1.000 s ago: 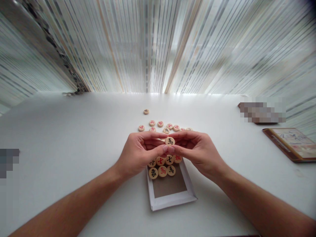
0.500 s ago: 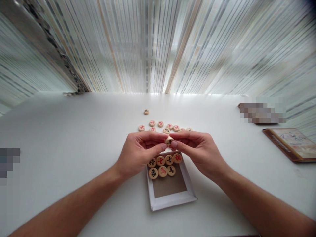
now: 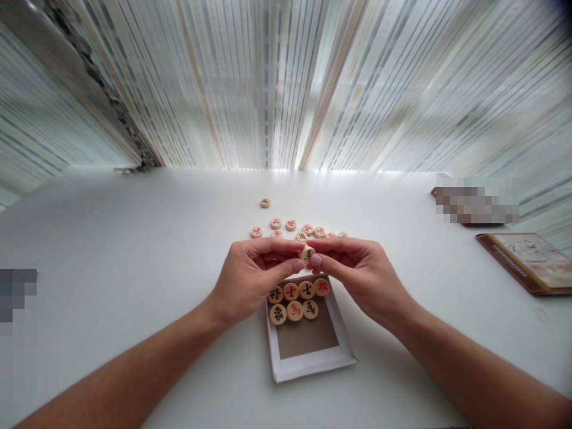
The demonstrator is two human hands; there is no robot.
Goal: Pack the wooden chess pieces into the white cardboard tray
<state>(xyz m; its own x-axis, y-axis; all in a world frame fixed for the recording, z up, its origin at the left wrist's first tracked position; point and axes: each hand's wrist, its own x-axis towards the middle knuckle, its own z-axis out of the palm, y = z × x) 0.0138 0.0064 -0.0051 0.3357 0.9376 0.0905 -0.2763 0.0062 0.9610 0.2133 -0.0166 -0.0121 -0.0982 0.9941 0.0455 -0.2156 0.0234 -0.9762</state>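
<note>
Above the far edge of a white box [image 3: 313, 364], my left hand [image 3: 250, 274] and my right hand [image 3: 364, 274] pinch a round wooden piece [image 3: 307, 256] between their fingertips. Its face with a black character is turned towards me. Inside the box, pieces with red and black characters lie in two rows at the far side, among them a red-marked piece [image 3: 295, 311] and a black-marked piece [image 3: 310, 309]. The brown bottom shows in the near part. My left fingers partly cover the leftmost piece [image 3: 276, 294] of the far row.
Several loose pieces [image 3: 291, 225] lie on the white table [image 3: 134, 268] beyond my hands, with one piece [image 3: 265, 203] farther back. A brown-edged flat box [image 3: 527, 262] is at the right, near a blurred item [image 3: 478, 205]. A striped curtain [image 3: 286, 83] hangs behind.
The held piece has tilted slightly, so its black character shows more fully. My hands have stayed nearly in place, and the pieces in the box have not moved.
</note>
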